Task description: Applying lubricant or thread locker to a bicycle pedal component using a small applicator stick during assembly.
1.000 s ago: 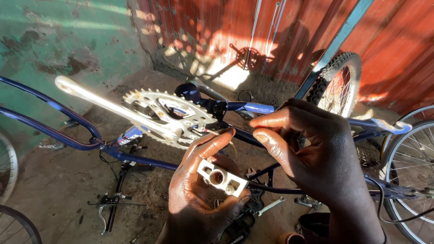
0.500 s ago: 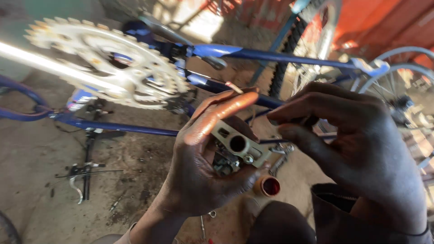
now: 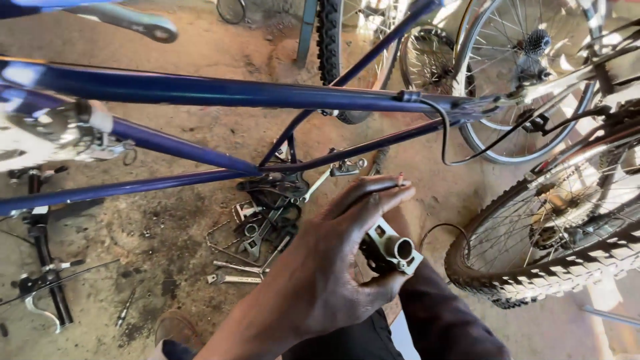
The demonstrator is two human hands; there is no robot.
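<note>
The metal pedal (image 3: 393,250) sits in the left hand (image 3: 327,280), fingers curled under its body and thumb arched over the top, so its round bore faces up where it can be seen; the right hand is out of view, so I cannot tell its state; above runs the blue bicycle frame (image 3: 220,93); spanners (image 3: 257,243) lie on the dirt floor (image 3: 133,233) beneath the frame; a knobbly tyre (image 3: 560,273) stands just beside the pedal.
</note>
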